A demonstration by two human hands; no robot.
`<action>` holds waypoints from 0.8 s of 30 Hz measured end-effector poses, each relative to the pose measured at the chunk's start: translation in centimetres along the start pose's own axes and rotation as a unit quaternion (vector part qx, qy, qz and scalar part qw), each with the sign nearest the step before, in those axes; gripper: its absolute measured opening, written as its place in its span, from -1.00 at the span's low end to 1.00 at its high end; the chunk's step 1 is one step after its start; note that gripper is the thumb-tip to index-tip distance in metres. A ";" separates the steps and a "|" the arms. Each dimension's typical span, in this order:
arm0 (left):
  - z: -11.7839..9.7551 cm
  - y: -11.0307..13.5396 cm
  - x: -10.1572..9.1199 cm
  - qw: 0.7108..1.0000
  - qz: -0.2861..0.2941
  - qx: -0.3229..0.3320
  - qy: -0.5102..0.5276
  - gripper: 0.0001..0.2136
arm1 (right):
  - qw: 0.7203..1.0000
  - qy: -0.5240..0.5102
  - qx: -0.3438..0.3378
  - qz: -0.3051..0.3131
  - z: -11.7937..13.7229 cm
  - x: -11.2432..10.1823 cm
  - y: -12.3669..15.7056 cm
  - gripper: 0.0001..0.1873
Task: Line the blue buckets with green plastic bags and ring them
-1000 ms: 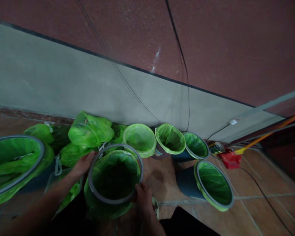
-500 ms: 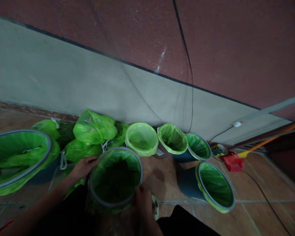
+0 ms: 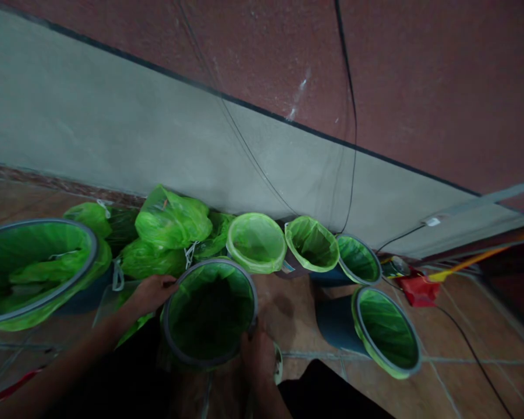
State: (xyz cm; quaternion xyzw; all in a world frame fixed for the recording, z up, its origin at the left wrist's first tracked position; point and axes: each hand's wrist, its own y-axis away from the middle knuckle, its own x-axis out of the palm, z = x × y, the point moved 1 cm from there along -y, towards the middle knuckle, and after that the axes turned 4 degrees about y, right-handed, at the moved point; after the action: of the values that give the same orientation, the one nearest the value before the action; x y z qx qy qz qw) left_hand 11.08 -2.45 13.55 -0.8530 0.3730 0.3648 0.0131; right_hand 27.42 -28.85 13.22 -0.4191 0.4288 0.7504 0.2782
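Observation:
A bin with a grey rim ring [image 3: 170, 343] and a green plastic liner [image 3: 209, 311] stands in front of me on the tiled floor. My left hand [image 3: 151, 293] lies against the left side of its rim, fingers curled onto the ring. My right hand [image 3: 255, 354] grips the rim at the lower right, fingers closed over the edge. The bin looks empty inside.
Several more green-lined bins surround it: a large one [image 3: 30, 273] at left, three along the wall [image 3: 257, 241] [image 3: 312, 243] [image 3: 358, 259], one [image 3: 386, 331] at right. Tied green bags [image 3: 172, 218] pile behind. A red dustpan [image 3: 418, 289] and cables lie by the grey wall.
The bin has sunk slightly lower between my hands, and both hands went down with it. The view has tilted and shifted a little.

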 end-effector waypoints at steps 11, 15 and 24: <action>0.0 -0.8 0.7 0.983 0.087 -0.065 -0.149 -0.67 | 0.995 0.092 0.000 0.046 0.6 -0.6 -0.1 -0.54; -0.4 -0.7 0.6 0.979 0.088 -0.075 -0.165 -0.68 | 0.995 0.091 0.002 0.048 0.7 -0.8 -0.4 -0.58; -1.0 -0.5 0.7 0.973 0.088 -0.077 -0.199 -0.69 | 0.995 0.073 -0.004 0.060 0.3 -0.1 -0.8 -0.52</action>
State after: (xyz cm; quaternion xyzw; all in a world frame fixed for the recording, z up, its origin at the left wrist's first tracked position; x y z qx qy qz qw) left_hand 12.31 -2.79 13.73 -0.7255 0.4076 0.5545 -0.0104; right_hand 27.98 -28.21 13.10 -0.4477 0.4692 0.7349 0.1984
